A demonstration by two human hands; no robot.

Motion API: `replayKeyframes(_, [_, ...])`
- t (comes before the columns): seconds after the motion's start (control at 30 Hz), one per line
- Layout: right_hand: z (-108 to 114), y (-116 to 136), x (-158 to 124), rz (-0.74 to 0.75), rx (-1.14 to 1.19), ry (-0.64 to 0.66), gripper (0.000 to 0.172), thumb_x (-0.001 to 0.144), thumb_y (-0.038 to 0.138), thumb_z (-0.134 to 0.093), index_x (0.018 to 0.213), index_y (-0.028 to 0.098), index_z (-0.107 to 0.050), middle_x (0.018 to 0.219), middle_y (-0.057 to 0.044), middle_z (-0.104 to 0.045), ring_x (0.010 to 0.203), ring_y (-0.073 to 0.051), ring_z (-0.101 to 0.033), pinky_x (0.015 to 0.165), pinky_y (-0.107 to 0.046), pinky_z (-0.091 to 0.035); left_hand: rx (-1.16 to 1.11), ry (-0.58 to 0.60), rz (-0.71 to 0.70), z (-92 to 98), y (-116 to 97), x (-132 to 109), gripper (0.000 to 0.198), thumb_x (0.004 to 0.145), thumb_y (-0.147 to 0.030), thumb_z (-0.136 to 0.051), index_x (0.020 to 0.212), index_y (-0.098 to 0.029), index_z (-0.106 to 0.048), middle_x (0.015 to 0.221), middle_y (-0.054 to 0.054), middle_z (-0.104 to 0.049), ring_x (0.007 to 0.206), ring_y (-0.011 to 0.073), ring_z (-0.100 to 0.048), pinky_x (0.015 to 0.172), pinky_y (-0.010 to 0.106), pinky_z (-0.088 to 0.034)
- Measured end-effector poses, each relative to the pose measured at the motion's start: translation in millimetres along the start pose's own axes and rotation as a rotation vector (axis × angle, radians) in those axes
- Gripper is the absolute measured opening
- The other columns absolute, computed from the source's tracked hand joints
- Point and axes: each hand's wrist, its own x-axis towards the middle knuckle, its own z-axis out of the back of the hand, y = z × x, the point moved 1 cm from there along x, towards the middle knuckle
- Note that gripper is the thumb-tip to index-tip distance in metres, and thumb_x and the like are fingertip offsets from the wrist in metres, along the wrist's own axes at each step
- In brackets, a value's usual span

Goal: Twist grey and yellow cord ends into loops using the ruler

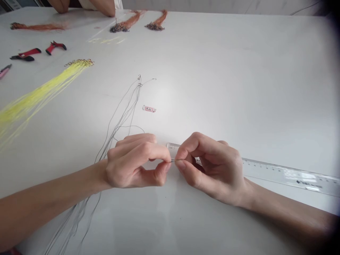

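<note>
My left hand (140,159) pinches a thin grey fishing line (172,160) between thumb and forefinger. Close by on the right, my right hand (209,166) holds the same short piece in a pinch of thumb and forefinger. Only a tiny stretch shows between the fingertips, and I cannot tell if a hook is hidden in them. Under and behind my left forearm runs a bundle of grey fishing lines (124,111), with small hooks (139,84) at its far end. A clear ruler (276,173) lies beneath my right hand and reaches to the right.
A small wrapped packet (149,109) lies ahead of my hands. Yellow lines with hooks (53,85) spread at left, near red-handled pliers (28,54) and another red pair (55,46). Orange bundles (156,22) lie at the far edge, where another person's arms (105,7) rest.
</note>
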Motion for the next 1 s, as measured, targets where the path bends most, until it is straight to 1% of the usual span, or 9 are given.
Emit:
replayKeyframes(0.17, [0.0,0.3,0.2,0.011,0.008,-0.001,0.011,0.081,0.013,-0.052,0.074,0.019,-0.046,0.047,0.009,-0.037,0.039,-0.003,-0.032,0.035,-0.017,-0.026,0.009,-0.015,-0.013,0.2,-0.7,0.3,0.019,0.075,-0.007,-0.049,0.068,-0.024,-0.050,0.047,-0.007,-0.049,0.039,0.0089,-0.045,0.035,0.022,-0.040])
replayKeyframes(0.33, [0.4,0.5,0.1,-0.012,0.000,0.003,0.010,0.081,0.015,-0.052,0.073,0.019,-0.046,0.046,0.009,-0.037,0.039,-0.004,-0.032,0.035,-0.018,-0.027,0.018,0.025,0.022,0.8,-0.5,-0.1,0.018,0.077,-0.010,-0.049,0.067,-0.024,-0.051,0.045,-0.006,-0.048,0.039,0.0096,-0.045,0.034,0.023,-0.041])
replayKeyframes(0.83, [0.0,0.5,1.2,0.006,-0.013,0.000,0.012,0.081,0.013,-0.052,0.074,0.019,-0.045,0.047,0.009,-0.037,0.039,-0.003,-0.032,0.034,-0.017,-0.026,0.024,-0.004,-0.029,-0.1,-1.1,0.4,0.021,0.075,-0.005,-0.048,0.066,-0.024,-0.050,0.046,-0.007,-0.046,0.039,0.0086,-0.044,0.035,0.021,-0.039])
replayKeyframes(1.0, [0.2,0.8,0.3,0.014,-0.022,0.000,0.012,0.081,0.012,-0.052,0.074,0.019,-0.045,0.047,0.009,-0.037,0.039,-0.003,-0.032,0.034,-0.017,-0.026,0.032,-0.019,-0.014,-0.8,-1.2,-0.6,0.020,0.076,-0.006,-0.048,0.066,-0.024,-0.050,0.045,-0.007,-0.046,0.039,0.0089,-0.043,0.035,0.022,-0.038])
